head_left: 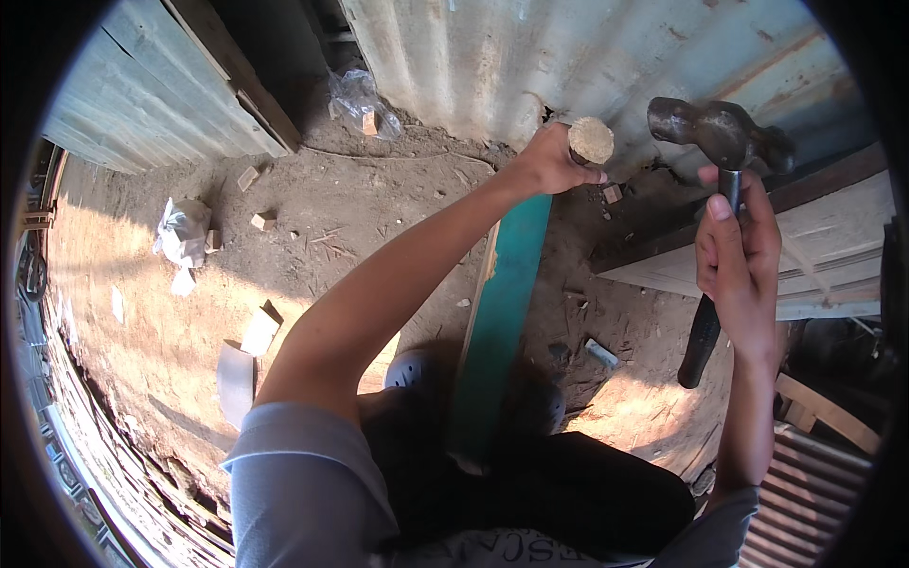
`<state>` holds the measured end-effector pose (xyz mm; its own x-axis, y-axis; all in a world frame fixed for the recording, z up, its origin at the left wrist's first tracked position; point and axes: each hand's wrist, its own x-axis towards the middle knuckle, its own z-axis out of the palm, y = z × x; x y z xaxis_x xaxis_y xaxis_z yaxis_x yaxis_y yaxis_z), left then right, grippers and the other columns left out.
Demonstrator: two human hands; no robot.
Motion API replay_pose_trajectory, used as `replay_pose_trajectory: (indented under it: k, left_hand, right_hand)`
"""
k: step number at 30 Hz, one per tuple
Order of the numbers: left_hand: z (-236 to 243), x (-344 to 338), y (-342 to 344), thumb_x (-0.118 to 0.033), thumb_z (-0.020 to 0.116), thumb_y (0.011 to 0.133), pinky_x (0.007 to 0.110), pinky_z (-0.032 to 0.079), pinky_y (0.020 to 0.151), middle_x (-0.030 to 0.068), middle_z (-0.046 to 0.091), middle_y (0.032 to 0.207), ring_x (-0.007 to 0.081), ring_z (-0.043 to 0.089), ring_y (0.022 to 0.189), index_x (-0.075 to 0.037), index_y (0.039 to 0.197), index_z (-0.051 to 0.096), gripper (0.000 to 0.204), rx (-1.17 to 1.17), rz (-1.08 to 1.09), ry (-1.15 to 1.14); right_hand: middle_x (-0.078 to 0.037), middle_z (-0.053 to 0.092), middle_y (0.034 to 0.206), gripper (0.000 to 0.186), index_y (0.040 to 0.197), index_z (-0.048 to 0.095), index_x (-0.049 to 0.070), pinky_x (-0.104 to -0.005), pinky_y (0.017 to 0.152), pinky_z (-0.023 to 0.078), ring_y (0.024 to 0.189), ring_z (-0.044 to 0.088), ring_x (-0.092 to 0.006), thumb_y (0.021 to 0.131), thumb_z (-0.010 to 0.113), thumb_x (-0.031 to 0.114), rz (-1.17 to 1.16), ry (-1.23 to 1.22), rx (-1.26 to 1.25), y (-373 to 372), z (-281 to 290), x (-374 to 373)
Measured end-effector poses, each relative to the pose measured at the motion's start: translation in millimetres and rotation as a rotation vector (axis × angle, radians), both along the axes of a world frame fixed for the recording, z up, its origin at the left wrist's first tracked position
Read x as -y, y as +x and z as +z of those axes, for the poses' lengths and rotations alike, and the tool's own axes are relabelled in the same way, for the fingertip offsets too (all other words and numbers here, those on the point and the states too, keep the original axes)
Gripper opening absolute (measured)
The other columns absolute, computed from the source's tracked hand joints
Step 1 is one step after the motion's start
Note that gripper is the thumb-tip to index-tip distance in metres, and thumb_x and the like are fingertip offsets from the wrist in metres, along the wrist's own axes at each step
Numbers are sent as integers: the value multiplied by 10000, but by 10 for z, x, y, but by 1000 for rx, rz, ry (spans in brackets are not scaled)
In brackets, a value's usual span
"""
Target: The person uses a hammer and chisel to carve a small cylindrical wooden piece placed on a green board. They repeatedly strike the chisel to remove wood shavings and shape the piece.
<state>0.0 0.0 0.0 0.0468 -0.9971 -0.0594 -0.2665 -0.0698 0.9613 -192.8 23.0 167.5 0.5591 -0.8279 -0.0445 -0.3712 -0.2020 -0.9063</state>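
My left hand [552,162] reaches out over the far end of a long green-painted board [507,293]. Its fingers are wrapped round an upright wooden-looking handle with a round, rough tan top [592,140]; what lies below the grip is hidden. Raised on the right, my right hand [739,251] grips a ball-peen hammer [724,131] along its shaft. The worn metal head is up, apart from the tan top, and the black handle end [701,346] points down. The board runs back toward my body between my feet, its left edge showing bare wood.
Corrugated metal sheeting [454,66] stands behind the work, with a panelled board [824,237] leaning at right. Small wood blocks [263,221] and plastic bags [185,230] lie about the dirt floor [379,208]. Ribbed brown slats [805,492] lie at lower right.
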Motion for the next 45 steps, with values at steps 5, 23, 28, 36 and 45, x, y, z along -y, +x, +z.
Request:
replay_pose_trajectory:
  k: [5,23,28,36,45]
  left_hand:
    - [-113,-123,34,-197,776,766,316,520,815,116,664,1028,174,642,927,-36,1166,570,477,-52,17,57]
    - [-79,-217,17,-118,732,799,331,519,772,85,686,925,175,653,823,-28,1079,619,316,-30,95,27]
    - [-92,-186,113,-98,738,788,323,512,805,70,665,977,159,634,901,-37,1117,585,368,-89,71,68]
    - [-174,-120,90,-62,704,768,306,492,755,52,631,918,127,595,856,-34,1071,570,332,-112,98,-12]
    - [-376,-7,-38,-61,662,748,304,477,643,36,617,752,108,574,700,-15,924,596,193,-134,83,-213]
  right_hand:
    - [79,395,665,246,1160,555,50,-186,459,237,534,326,2,978,539,215,-35,10,-29,147,-152,-28]
    - [48,456,708,197,1073,575,31,-213,564,327,630,390,-25,963,553,193,-41,-100,19,-106,-317,96]
    - [29,469,708,221,1051,567,33,-234,564,339,627,407,-47,964,546,235,-25,-115,14,-58,-254,70]
    - [-33,441,628,230,1088,530,19,-287,520,353,534,395,-109,993,507,228,8,-405,-41,220,-151,128]
    - [-174,459,669,268,971,465,14,-418,612,393,603,442,-316,998,473,280,27,-404,-215,233,-236,337]
